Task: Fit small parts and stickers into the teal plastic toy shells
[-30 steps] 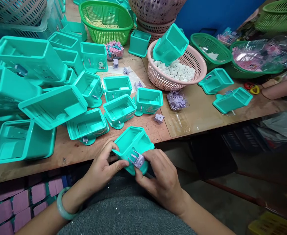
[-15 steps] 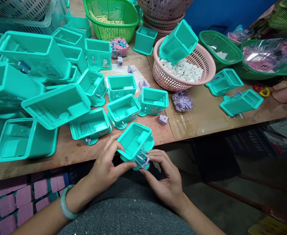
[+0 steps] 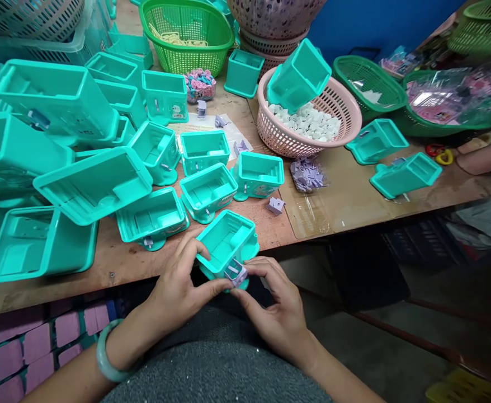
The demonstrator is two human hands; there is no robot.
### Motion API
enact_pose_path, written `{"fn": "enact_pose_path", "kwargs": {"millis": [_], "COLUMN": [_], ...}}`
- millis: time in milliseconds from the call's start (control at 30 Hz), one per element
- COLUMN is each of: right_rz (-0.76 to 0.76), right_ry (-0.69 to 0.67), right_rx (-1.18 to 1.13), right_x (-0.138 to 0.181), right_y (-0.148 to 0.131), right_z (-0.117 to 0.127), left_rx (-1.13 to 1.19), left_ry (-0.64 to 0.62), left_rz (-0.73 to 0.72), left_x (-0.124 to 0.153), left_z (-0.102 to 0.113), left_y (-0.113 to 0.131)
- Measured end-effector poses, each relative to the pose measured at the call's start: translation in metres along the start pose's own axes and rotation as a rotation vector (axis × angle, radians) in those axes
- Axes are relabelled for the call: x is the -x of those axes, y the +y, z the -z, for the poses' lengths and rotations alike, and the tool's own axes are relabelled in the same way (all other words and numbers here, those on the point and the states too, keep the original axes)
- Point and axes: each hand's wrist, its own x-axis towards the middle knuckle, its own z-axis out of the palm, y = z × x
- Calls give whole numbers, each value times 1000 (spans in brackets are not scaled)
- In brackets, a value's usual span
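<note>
From far off, I see my left hand [image 3: 182, 277] hold a green box [image 3: 220, 240], my right hand [image 3: 277, 310] pinch a purple bit [image 3: 239, 275] against it, and other boxes [image 3: 208, 189] past them.

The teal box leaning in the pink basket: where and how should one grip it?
The teal box is probably best gripped by its raised open end, thumb inside, fingers outside, coming from above and the right. It tilts so that its opening faces up and rightward, while its lower end sits among white pieces and stacked baskets stand behind.
</note>
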Motion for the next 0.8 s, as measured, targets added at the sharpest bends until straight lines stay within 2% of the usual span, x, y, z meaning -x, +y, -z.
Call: {"fn": "enact_pose_path", "kwargs": {"millis": [67,167,233,367,467,600,800], "right_rz": [35,100,151,268,336,376,339], "right_ry": [-49,-141,-115,31,-27,-127,-125], "right_rx": [20,83,166,353,433,348,274], "right_x": [-1,-4,-8,-14,-19,-22,-19], "right_y": [1,6,12,26,37,50,54], "right_z": [-3,-3,0,5,4,-1,-4], "left_rx": [7,0,-25,-82,-82,-101,-103], "left_ry": [14,24,20,5,-14,-61,30], "left_rz": [24,-47,-117,-224,-278,-311,-344], "left_x": [1,-1,-3,-8,-8,-4,-2], "left_z": [-2,-5,-4,-1,2,0,-7], "left_y": [-4,-15,-23,-38,-45,-52,-58]}}
